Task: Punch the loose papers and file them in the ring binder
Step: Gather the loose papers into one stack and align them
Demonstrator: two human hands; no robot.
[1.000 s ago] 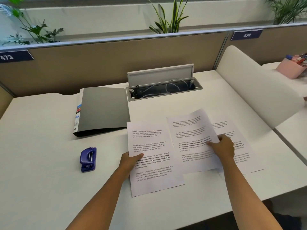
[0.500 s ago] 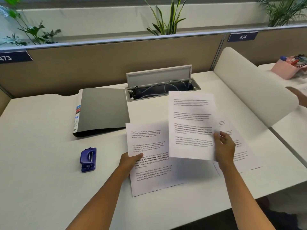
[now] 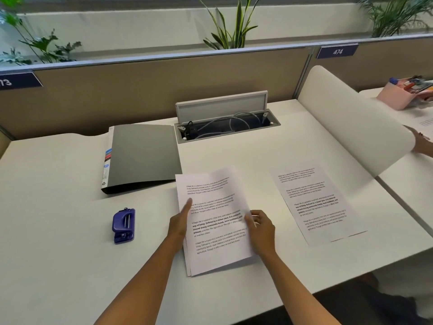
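Note:
Two printed sheets lie stacked as a small pile (image 3: 215, 221) on the white desk in front of me, their edges slightly askew. My left hand (image 3: 181, 222) rests flat on the pile's left edge, fingers spread. My right hand (image 3: 260, 227) pinches the top sheet's right edge. A third printed sheet (image 3: 316, 202) lies alone to the right. The grey ring binder (image 3: 143, 156) lies closed behind the pile to the left. A blue hole punch (image 3: 124, 225) sits left of my left hand.
An open cable tray (image 3: 225, 123) with its lid up is sunk into the desk (image 3: 58, 242) behind the papers. A curved white divider (image 3: 356, 123) bounds the right side. Beyond it are a pink pen holder (image 3: 398, 96) and another person's hand (image 3: 421, 144).
My right hand lifted the middle sheet, carried it left and laid it on the sheet under my left hand. The rightmost sheet stayed in place.

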